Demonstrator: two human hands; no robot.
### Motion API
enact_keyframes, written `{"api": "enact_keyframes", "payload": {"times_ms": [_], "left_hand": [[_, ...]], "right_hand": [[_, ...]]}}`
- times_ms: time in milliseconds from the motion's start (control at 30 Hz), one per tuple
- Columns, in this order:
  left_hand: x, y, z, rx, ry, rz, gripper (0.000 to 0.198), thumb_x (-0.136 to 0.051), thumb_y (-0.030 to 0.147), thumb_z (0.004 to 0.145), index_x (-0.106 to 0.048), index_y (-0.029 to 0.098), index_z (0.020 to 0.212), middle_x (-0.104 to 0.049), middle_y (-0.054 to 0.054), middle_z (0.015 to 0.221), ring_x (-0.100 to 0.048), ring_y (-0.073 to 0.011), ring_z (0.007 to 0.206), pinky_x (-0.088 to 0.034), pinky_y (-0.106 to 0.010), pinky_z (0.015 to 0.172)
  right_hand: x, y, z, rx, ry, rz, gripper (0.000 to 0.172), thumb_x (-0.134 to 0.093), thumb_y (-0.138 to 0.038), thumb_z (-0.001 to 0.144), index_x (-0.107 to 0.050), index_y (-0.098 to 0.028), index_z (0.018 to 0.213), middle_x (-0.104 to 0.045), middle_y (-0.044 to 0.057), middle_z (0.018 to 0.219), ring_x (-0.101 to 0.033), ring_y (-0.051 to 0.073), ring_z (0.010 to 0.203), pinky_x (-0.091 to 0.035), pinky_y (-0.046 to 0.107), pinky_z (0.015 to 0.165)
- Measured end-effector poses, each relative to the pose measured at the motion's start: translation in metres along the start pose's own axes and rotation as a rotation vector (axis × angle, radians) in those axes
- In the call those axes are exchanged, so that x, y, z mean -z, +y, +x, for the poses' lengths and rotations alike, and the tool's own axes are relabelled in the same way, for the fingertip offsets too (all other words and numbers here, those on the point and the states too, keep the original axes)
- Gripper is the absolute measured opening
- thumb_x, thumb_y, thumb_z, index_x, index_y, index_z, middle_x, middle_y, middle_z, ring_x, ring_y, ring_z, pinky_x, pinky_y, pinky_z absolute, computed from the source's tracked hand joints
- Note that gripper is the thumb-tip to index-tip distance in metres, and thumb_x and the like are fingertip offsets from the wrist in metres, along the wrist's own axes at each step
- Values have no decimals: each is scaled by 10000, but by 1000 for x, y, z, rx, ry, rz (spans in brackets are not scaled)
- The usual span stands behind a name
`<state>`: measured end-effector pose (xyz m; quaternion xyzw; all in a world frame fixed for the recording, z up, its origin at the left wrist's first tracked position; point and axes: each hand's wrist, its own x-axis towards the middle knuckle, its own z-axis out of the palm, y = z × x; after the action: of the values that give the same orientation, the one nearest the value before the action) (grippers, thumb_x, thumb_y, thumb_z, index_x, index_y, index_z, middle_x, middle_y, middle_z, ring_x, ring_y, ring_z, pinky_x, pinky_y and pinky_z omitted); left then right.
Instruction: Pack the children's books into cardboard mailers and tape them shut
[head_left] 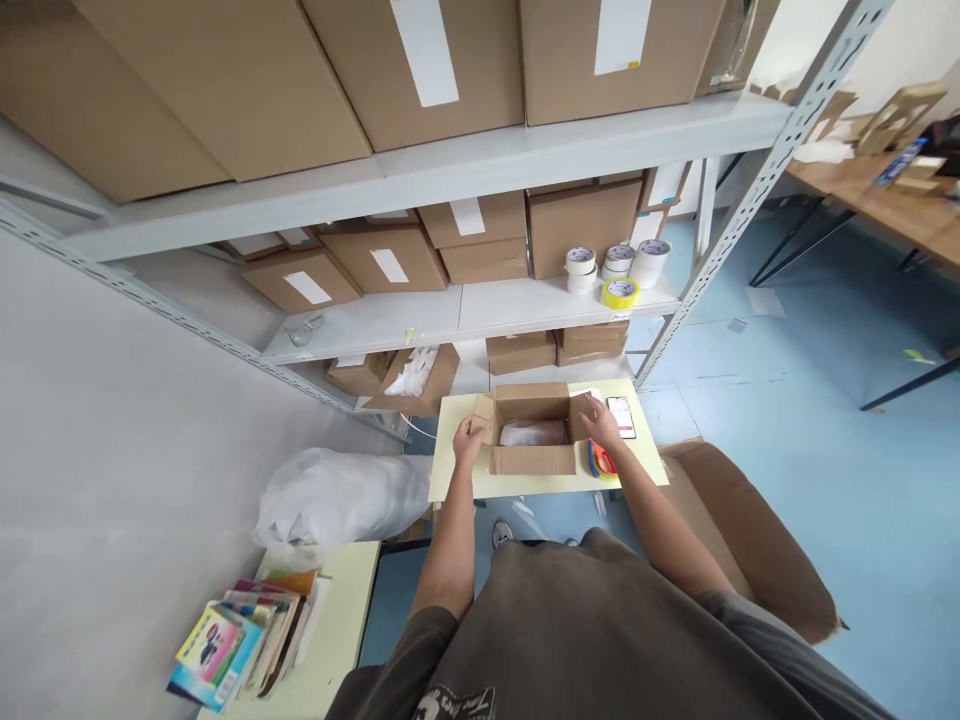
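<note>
At the pale table [454, 412], pinching a left flap [484, 411] at nine o'clock with the left hand [468, 440], straddling the open carton [532, 460] mid-table, and touching its three-o'clock flap [579, 408] with the half-curled right hand [602, 425] of unclear grip.

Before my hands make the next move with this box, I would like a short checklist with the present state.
1. Left hand at the left flap: ok.
2. Right hand gripping the right flap firmly: cannot tell.
3. Box resting on the table: ok.
4. Pale item inside: ok.
5. Box closed: not ok, open on top.
6. Phone text readable: cannot tell, too small.
</note>
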<state>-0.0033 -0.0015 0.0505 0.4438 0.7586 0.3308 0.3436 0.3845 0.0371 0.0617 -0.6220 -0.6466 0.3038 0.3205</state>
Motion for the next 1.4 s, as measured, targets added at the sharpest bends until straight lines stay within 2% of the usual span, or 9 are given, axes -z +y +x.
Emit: {"api": "enact_keyframes", "payload": {"times_ms": [133,300,467,567,767,1033,1133,1267,1400], "left_hand": [[-21,3,0,-146,-274,80,886,-738,464,898,-370,260,1677,-378,-107,1733,-366,-301,1595,-368,-406,1259],[-41,0,-7,-246,-513,541,1169,-903,610,693,-373,268,1677,-109,-126,1810,29,-387,1666,-255,-508,1306],[-29,-11,-12,-342,-585,719,1352,-994,538,544,-337,259,1693,-51,-152,1811,31,-419,1662,-249,-553,1300],[-15,-23,-19,-414,-608,737,1365,-1007,511,515,-356,248,1685,-27,-159,1811,22,-422,1661,-232,-549,1307],[6,-44,-37,-465,-580,782,1412,-1008,427,526,-262,291,1717,-4,-118,1818,-9,-417,1663,-235,-534,1311],[20,-39,-33,-429,-594,651,1165,-883,607,700,-378,242,1684,-149,-107,1804,-138,-372,1662,-251,-464,1320],[23,-35,-34,-344,-579,525,899,-692,712,857,-532,224,1594,-198,-90,1796,-178,-334,1659,-266,-414,1311],[4,-24,-36,-220,-383,341,667,-490,691,999,-672,227,1442,-494,-110,1663,-398,-295,1577,-353,-378,1252],[-31,-20,-36,20,-106,329,610,-464,572,1049,-515,222,1546,-652,-147,1500,-598,-298,1401,-468,-413,1126]], "right_hand": [[-2,21,-21,-178,-43,69,788,-635,-458,915,-459,-174,1629,-514,152,1642,-506,347,1503,-427,500,1237],[-7,31,-36,-307,-94,103,869,-648,-554,915,-409,-176,1660,-514,157,1640,-512,366,1500,-424,514,1229],[-12,19,-36,-121,-264,103,920,-655,-585,934,-293,-262,1716,-470,88,1682,-457,301,1548,-383,463,1265],[-23,8,-29,20,-439,10,885,-695,-621,913,-387,-306,1680,-376,59,1737,-323,296,1620,-303,461,1309],[-38,17,-16,86,-571,-93,883,-748,-699,850,-538,-278,1598,-339,86,1751,-111,315,1675,-213,502,1337],[-26,28,-18,-83,-532,319,812,-796,-710,791,-641,-344,1499,-390,30,1728,-163,329,1666,-129,546,1354],[-23,22,-25,-192,-490,596,736,-558,-800,920,-618,-369,1514,-423,10,1713,-288,304,1632,-268,530,1322],[-27,12,-39,-213,-408,634,842,-260,-820,1000,-548,-281,1578,-453,69,1697,-421,292,1567,-441,476,1219],[-46,0,-52,-198,-218,287,813,-402,-751,1008,-470,-224,1624,-517,122,1648,-485,297,1519,-465,421,1182]]}}
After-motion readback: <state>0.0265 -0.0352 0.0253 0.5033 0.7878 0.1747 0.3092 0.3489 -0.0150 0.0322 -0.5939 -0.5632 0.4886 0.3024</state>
